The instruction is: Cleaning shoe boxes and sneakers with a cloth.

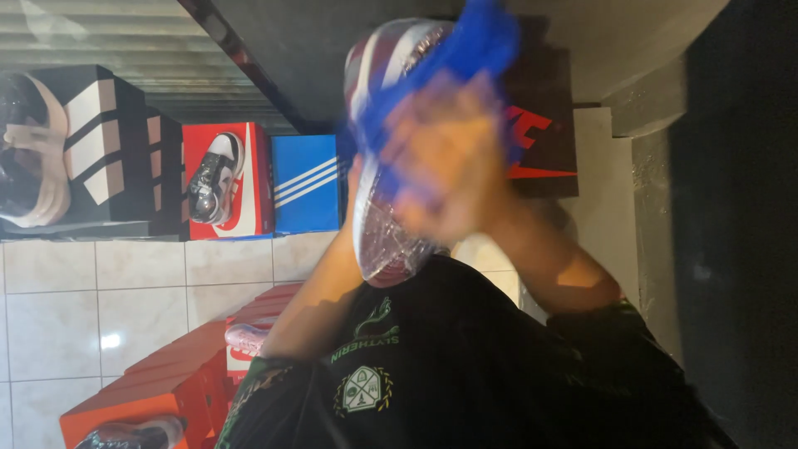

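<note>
The person holds a red-and-white sneaker wrapped in clear plastic film (386,150) up above their dark lap. The right hand (445,162), blurred, is closed on a bright blue cloth (478,46) pressed against the sneaker. The left hand is hidden behind the sneaker; its grip I cannot tell. The film is still on. A blue striped shoebox (305,183) sits just left of the sneaker.

- The picture is dim overall, and its right side falls into near-black shadow.
- A small bright glare spot sits on the tiled floor (50,316), well left of and below the fingers (432,166).
- The fingers and the blue cloth (478,41) above them smear with strong motion blur.
- The shoe boxes (224,179) left of the fingers stay fairly sharp.
- The plastic-wrapped shoe (386,233) shows soft sheen.
</note>
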